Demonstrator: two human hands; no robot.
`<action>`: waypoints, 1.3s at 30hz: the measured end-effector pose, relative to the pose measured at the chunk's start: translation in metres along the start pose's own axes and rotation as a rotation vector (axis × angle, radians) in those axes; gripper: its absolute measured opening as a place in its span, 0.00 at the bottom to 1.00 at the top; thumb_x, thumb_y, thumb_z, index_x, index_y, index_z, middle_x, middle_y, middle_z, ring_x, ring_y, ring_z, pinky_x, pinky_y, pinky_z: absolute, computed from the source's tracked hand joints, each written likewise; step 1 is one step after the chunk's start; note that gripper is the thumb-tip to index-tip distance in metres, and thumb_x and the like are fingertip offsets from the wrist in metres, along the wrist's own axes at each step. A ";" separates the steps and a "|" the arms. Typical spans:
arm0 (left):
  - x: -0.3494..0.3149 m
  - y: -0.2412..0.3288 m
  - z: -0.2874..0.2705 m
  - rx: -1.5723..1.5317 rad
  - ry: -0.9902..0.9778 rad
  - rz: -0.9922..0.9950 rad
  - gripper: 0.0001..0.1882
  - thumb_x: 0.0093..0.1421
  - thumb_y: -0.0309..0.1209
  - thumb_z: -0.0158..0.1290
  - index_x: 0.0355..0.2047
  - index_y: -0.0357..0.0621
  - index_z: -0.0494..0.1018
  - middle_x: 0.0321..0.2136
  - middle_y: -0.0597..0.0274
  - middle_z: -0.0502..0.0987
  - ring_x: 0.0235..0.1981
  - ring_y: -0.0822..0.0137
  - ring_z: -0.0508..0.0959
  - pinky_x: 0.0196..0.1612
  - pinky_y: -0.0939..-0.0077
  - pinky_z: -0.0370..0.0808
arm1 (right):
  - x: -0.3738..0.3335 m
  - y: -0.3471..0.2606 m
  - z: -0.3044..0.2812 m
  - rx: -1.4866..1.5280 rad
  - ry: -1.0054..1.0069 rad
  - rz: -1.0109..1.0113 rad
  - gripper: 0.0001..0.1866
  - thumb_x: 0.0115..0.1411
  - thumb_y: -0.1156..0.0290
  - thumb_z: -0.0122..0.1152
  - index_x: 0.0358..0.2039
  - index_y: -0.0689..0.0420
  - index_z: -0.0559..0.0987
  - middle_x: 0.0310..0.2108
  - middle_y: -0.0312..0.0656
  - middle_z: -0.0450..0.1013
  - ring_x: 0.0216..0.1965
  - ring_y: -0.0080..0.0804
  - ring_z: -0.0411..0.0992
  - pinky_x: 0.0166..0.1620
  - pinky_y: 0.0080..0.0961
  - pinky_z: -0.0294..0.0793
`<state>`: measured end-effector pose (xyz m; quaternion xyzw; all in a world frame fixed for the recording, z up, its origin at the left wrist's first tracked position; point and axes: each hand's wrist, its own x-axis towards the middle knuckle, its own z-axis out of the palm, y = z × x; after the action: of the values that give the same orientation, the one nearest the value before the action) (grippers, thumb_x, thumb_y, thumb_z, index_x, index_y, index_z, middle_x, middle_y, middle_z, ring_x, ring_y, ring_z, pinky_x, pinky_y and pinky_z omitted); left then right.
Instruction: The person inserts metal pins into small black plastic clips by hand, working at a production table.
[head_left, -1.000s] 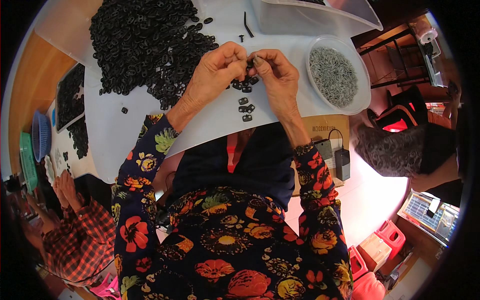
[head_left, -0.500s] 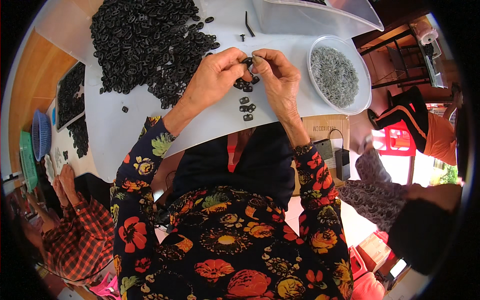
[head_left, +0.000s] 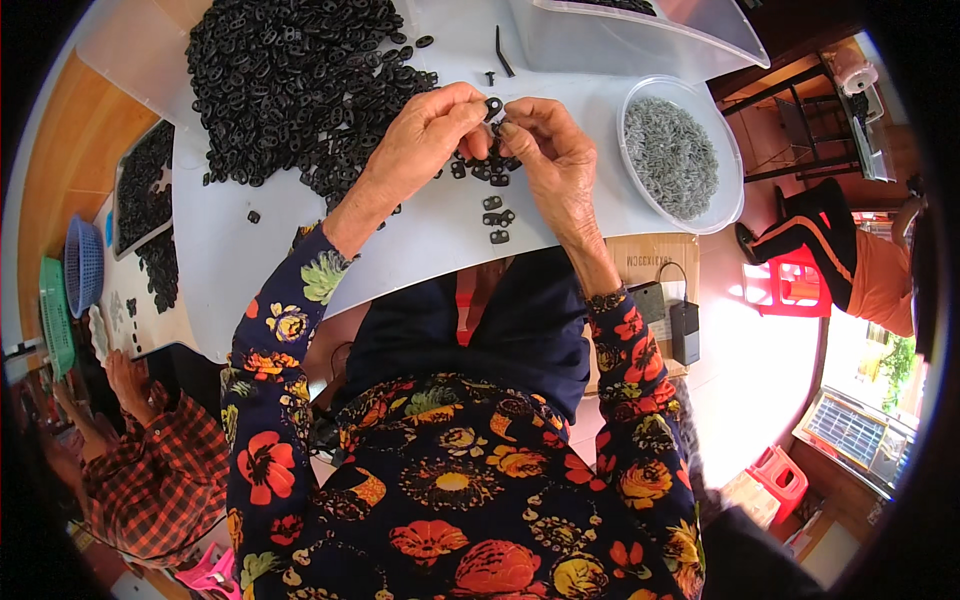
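Observation:
My left hand pinches a small black oval piece with a hole between thumb and fingertips, above the white table. Close beside it is my right hand, thumb and index finger pressed together; whatever lies between them is too small and hidden to make out. Beneath and just nearer than the hands are several small black two-holed pieces in a loose column. A big heap of similar black oval pieces spreads to the left of my hands.
Right of my hands stands a clear round tub of tiny grey pieces. A translucent bin sits at the far edge, near a thin black strip. A person in a checked shirt works at left, near a blue basket.
The black piece in my left hand now shows beyond the fingertips, and my right fingertips have shifted slightly nearer me. A person passing on the right has moved mostly behind my right arm.

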<state>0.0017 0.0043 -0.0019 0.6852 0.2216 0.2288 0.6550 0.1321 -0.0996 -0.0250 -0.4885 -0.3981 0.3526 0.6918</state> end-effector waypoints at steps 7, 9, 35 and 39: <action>0.002 -0.001 0.001 0.152 0.001 0.063 0.11 0.63 0.32 0.44 0.28 0.38 0.70 0.17 0.66 0.73 0.19 0.77 0.70 0.24 0.81 0.68 | -0.001 0.002 -0.002 0.013 0.036 -0.018 0.10 0.58 0.82 0.56 0.41 0.63 0.74 0.34 0.37 0.74 0.35 0.19 0.72 0.40 0.17 0.72; 0.000 -0.002 0.001 0.222 0.013 0.096 0.11 0.63 0.32 0.44 0.28 0.37 0.69 0.16 0.66 0.72 0.18 0.77 0.69 0.23 0.80 0.67 | -0.001 0.002 -0.001 0.014 0.029 -0.014 0.10 0.58 0.82 0.56 0.41 0.63 0.74 0.35 0.37 0.75 0.35 0.19 0.72 0.41 0.17 0.72; -0.003 -0.011 0.015 0.223 0.107 0.136 0.18 0.67 0.41 0.43 0.28 0.39 0.69 0.16 0.71 0.64 0.17 0.79 0.64 0.21 0.83 0.62 | -0.001 0.007 0.004 -0.179 -0.004 -0.092 0.16 0.52 0.80 0.65 0.42 0.63 0.74 0.25 0.34 0.73 0.27 0.16 0.70 0.32 0.16 0.71; -0.001 -0.011 0.010 0.258 0.062 0.134 0.19 0.66 0.42 0.43 0.28 0.37 0.69 0.12 0.66 0.65 0.14 0.76 0.66 0.19 0.79 0.65 | -0.001 0.005 0.006 -0.208 0.013 -0.110 0.16 0.51 0.80 0.66 0.40 0.63 0.74 0.23 0.32 0.72 0.25 0.15 0.68 0.31 0.15 0.69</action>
<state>0.0066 -0.0039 -0.0128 0.7696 0.2230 0.2626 0.5377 0.1256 -0.0968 -0.0290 -0.5376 -0.4542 0.2677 0.6581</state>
